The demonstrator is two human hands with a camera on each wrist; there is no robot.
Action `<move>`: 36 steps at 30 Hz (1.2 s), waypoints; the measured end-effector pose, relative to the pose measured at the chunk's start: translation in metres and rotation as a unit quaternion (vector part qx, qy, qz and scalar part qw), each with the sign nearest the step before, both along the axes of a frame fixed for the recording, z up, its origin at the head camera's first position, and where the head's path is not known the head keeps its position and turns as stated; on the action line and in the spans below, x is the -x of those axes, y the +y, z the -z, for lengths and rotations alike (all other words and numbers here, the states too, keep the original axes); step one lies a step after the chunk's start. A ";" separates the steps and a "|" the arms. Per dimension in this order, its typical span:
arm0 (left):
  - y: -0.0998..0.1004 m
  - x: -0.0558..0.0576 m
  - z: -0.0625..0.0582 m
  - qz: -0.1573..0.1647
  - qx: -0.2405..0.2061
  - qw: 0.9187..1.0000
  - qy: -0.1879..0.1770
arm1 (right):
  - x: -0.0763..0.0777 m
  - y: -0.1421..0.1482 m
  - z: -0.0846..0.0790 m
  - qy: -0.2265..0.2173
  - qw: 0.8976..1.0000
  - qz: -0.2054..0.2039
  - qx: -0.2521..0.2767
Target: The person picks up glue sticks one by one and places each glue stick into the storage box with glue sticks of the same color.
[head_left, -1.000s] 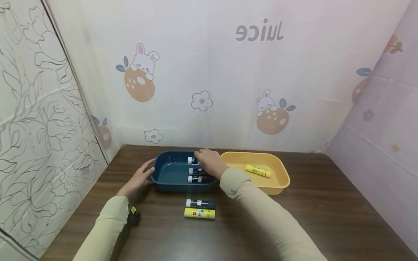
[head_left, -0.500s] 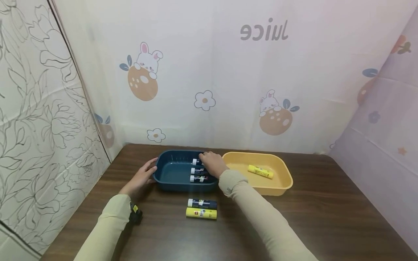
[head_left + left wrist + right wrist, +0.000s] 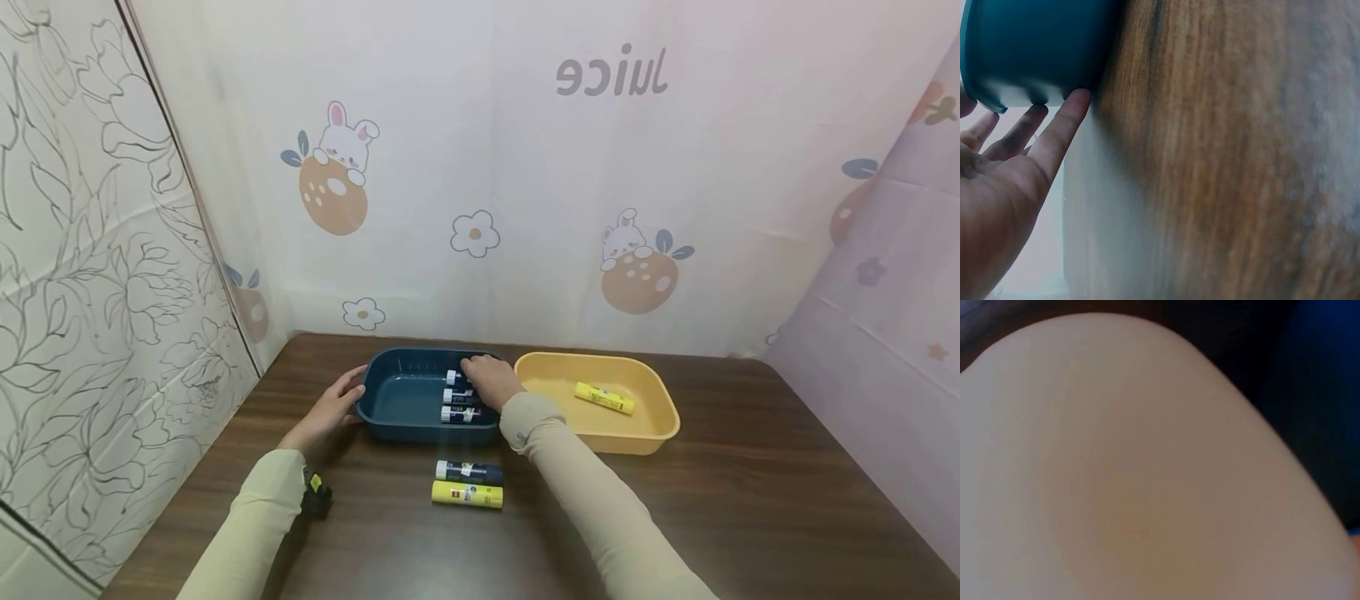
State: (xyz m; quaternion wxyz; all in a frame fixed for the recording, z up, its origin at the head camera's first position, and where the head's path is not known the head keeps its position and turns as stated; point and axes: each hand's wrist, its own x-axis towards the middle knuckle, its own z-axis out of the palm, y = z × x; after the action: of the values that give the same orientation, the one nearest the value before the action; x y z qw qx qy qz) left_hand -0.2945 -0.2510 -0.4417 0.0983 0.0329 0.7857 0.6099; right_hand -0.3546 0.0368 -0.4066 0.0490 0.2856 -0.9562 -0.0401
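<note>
In the head view a dark blue tray [image 3: 427, 434] stands at the back of the table. Inside it several navy glue sticks with white caps lie side by side, such as the nearest glue stick [image 3: 461, 414]. My right hand [image 3: 491, 380] reaches in over the right end and grips the farthest glue stick [image 3: 454, 379], its fingertips partly hidden. At the tray's left end my left hand [image 3: 327, 415] rests its fingers against the outer wall. The left wrist view shows those fingers [image 3: 1060, 134] nearly straight, touching the tray. In the right wrist view a sleeve covers most of the picture.
A yellow tray [image 3: 660, 433] stands right of the blue one with a yellow glue stick [image 3: 604, 398] in it. Nearer on the table [image 3: 420, 550] lie a navy glue stick [image 3: 469, 472] and a yellow glue stick [image 3: 467, 494]. A patterned curtain [image 3: 420, 283] hangs behind.
The farthest glue stick has shifted slightly right and nearer to the other navy sticks, along with my right hand. My left hand stays at the tray's end. The head view has shifted a little.
</note>
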 end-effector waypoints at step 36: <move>-0.001 0.001 0.000 0.007 -0.010 1.000 -0.003 | -0.029 0.003 -0.042 -0.008 0.999 -0.027 0.022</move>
State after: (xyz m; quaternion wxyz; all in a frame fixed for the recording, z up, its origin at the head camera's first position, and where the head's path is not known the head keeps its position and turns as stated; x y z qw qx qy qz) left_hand -0.2952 -0.2522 -0.4422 0.1047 0.0375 0.7787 0.6175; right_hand -0.3254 0.0403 -0.3644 0.0489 0.3106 -0.9491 -0.0159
